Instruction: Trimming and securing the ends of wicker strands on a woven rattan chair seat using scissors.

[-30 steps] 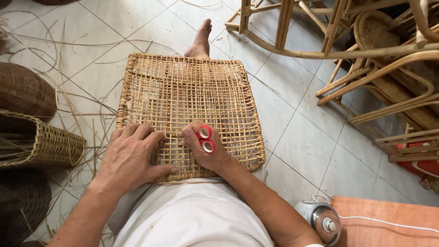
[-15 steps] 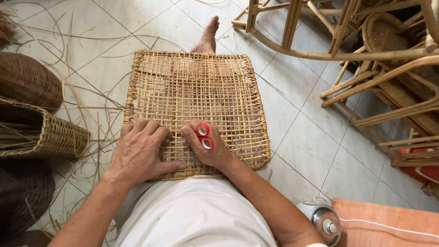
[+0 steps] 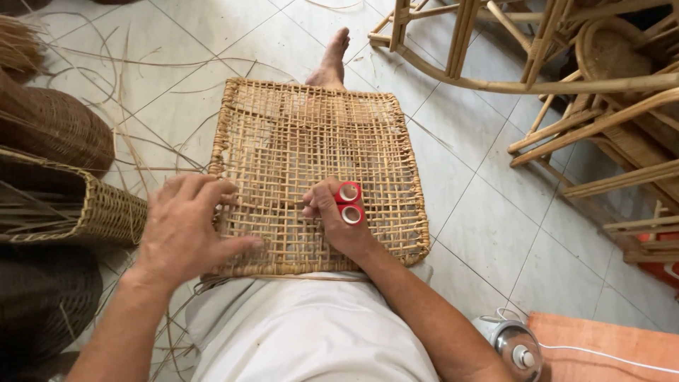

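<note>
Scissors (image 3: pixel 349 203) with red handles stayed gripped in the right hand (image 3: pixel 338 221) on the woven panel (image 3: pixel 318 152) across the lap; the left hand (image 3: pixel 185 230), fingers spread, kept pressing its near-left corner, barely shifted.

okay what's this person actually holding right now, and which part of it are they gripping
The right hand holds red-handled scissors by the finger loops; the blades are hidden. The left hand holds nothing, resting flat on the woven cane panel.
</note>
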